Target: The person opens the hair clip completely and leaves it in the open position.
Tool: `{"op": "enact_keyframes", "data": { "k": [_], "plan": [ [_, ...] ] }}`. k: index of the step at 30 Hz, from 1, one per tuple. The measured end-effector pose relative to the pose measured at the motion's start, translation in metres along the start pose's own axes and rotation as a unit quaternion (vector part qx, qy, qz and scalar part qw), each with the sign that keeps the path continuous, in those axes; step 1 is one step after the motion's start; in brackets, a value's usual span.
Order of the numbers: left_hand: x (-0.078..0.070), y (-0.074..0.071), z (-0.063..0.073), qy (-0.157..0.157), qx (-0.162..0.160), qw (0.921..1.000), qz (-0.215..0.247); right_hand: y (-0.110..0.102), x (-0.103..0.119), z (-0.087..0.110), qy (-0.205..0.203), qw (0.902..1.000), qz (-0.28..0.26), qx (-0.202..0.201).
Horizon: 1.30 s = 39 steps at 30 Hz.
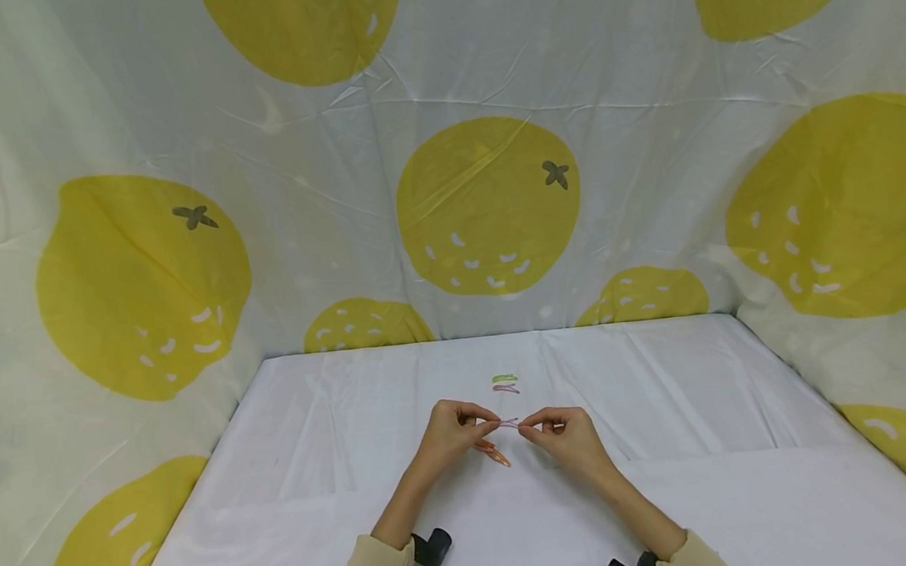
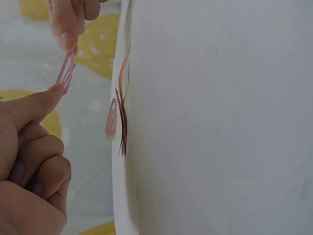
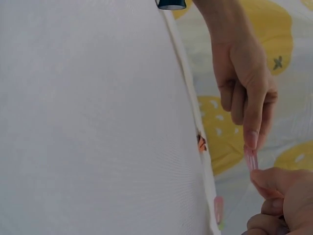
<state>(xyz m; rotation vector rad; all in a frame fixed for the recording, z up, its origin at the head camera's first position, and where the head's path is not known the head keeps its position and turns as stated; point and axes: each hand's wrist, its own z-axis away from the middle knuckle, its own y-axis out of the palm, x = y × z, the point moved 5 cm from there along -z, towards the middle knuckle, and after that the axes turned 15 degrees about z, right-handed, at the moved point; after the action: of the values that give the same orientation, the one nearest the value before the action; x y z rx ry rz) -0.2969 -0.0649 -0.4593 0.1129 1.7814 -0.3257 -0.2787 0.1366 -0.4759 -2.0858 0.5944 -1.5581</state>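
A pink snap hair clip (image 1: 509, 423) is stretched between both hands above the table, its two prongs slightly apart. My left hand (image 1: 451, 433) pinches one end between thumb and forefinger. At the opposite end, the thumb and forefinger of my right hand (image 1: 571, 441) pinch it. The left wrist view shows the held clip (image 2: 65, 73) close up, its frame and middle tongue visible. Just below the left fingertips lie several orange-brown clips (image 1: 495, 453), partly hidden by that hand. Beyond both hands, another pink clip (image 1: 506, 389) lies in front of a green clip (image 1: 505, 378).
A white cloth covers the table (image 1: 279, 456), with some creases. Behind and at the sides hangs a pale curtain (image 1: 483, 74) printed with yellow fruit. Black wrist devices (image 1: 434, 548) sit at both cuffs.
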Motion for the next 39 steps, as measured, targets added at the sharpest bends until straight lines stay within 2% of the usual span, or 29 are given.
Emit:
{"op": "enact_keyframes", "data": {
  "k": [7,13,19,24,28,34,39],
  "plan": [
    [0.006,-0.002,-0.007,-0.005,0.019,0.9993,-0.033,0.003,-0.009,-0.006,0.050,0.9985,0.007,0.021],
    [0.008,-0.006,-0.033,-0.005,0.021,0.9965,-0.080,0.008,-0.016,-0.027,0.078,0.9967,0.014,0.014],
    [0.020,-0.013,-0.057,-0.028,0.017,0.9967,-0.075,0.015,-0.025,-0.048,0.106,0.9941,-0.001,0.024],
    [0.030,-0.013,-0.067,-0.038,0.023,0.9964,-0.072,0.019,-0.033,-0.055,0.108,0.9939,0.007,0.017],
    [0.032,-0.010,-0.070,-0.044,0.032,0.9962,-0.068,0.017,-0.038,-0.057,0.104,0.9944,0.016,0.003],
    [0.033,-0.010,-0.074,-0.048,0.027,0.9962,-0.068,0.016,-0.038,-0.059,0.083,0.9963,0.020,-0.007],
    [0.035,-0.008,-0.078,-0.057,0.031,0.9957,-0.065,0.014,-0.039,-0.061,0.087,0.9959,0.023,-0.012]
  ]
}}
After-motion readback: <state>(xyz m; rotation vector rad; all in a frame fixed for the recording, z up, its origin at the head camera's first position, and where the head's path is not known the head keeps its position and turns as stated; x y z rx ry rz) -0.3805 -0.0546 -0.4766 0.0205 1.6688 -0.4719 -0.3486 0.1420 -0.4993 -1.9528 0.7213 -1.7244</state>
